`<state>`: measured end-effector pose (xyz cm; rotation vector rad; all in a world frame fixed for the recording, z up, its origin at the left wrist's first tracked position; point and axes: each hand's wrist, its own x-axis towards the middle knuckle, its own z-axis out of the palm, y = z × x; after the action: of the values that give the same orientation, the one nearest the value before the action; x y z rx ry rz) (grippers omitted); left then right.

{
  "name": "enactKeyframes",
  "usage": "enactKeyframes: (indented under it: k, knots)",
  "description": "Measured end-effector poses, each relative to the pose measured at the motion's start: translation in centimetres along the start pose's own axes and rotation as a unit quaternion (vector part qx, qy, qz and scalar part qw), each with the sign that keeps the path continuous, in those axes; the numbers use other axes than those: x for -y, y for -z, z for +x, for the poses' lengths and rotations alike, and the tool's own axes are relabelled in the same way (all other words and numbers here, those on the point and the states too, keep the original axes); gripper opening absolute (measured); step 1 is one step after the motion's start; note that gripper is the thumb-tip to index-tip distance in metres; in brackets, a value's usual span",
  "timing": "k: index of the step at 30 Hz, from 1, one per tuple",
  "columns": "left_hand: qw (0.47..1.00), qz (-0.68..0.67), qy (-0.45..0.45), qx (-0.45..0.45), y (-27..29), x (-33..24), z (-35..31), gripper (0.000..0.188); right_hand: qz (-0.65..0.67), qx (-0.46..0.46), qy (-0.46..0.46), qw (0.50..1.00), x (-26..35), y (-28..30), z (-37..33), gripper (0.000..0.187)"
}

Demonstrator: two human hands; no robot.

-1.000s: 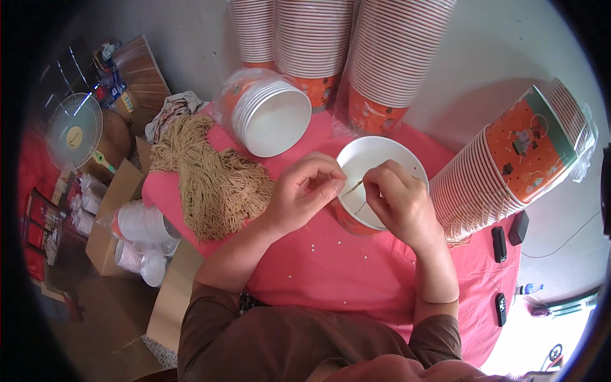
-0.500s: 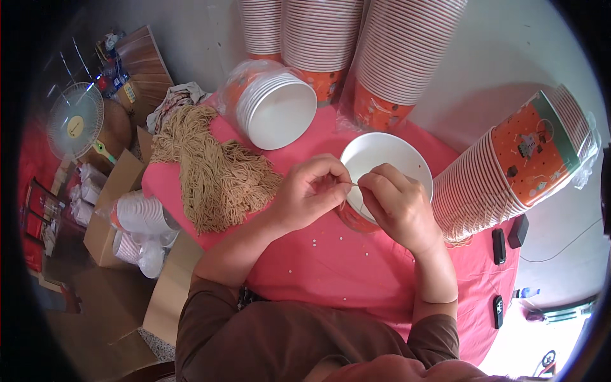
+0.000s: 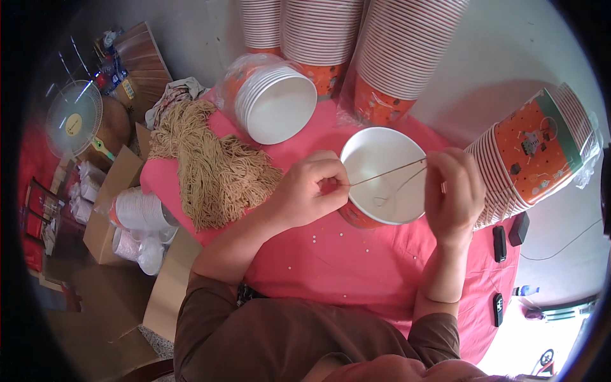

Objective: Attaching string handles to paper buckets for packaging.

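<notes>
A thin tan string [image 3: 388, 172] stretches taut between my two hands, over the mouth of a paper bucket [image 3: 375, 148] with a white inside and an orange outside. My left hand [image 3: 317, 190], at the bucket's left rim, pinches one end. On the other side my right hand [image 3: 454, 196] is closed on the string beyond the right rim, and a loose tail curls down over the bucket's inside. A thick bundle of tan strings [image 3: 216, 175] lies to the left of my left hand. Close to my right hand leans a stack of orange buckets [image 3: 534, 153] with strings hanging on it.
Tall wrapped bucket stacks [image 3: 407, 51] stand along the wall, with a tipped white bucket stack [image 3: 280, 111] before them. Small white beads dot the red tablecloth [image 3: 324, 274]. Black devices [image 3: 499, 245] sit at the right edge. An open carton [image 3: 114, 210] and a fan [image 3: 74, 121] are at left.
My right hand has moved right, away from my left, drawing the string out into a long straight line. My left hand has stayed almost in place.
</notes>
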<state>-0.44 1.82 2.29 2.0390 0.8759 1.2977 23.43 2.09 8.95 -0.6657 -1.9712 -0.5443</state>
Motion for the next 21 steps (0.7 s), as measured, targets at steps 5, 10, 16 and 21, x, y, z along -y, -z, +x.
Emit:
enactKeyframes:
  k: [5,10,16,21]
  knots:
    - [0.985,0.134,-0.110,-0.007,0.2,0.5,0.2,0.010,-0.012,-0.025,-0.023,0.999,-0.6,-0.2,0.0,0.025]
    - [0.994,0.085,-0.065,0.018,0.9,0.4,0.4,0.012,-0.005,-0.007,-0.047,0.999,-0.4,-0.1,0.2,0.024]
    - [0.995,0.085,-0.051,-0.001,1.2,-1.5,-0.3,0.019,0.052,0.007,-0.104,0.993,-0.1,-0.1,0.1,0.023]
    - [0.985,0.114,-0.011,0.129,-0.9,-2.5,-1.5,0.020,0.220,0.015,-0.184,0.958,0.3,-0.2,-0.3,0.015]
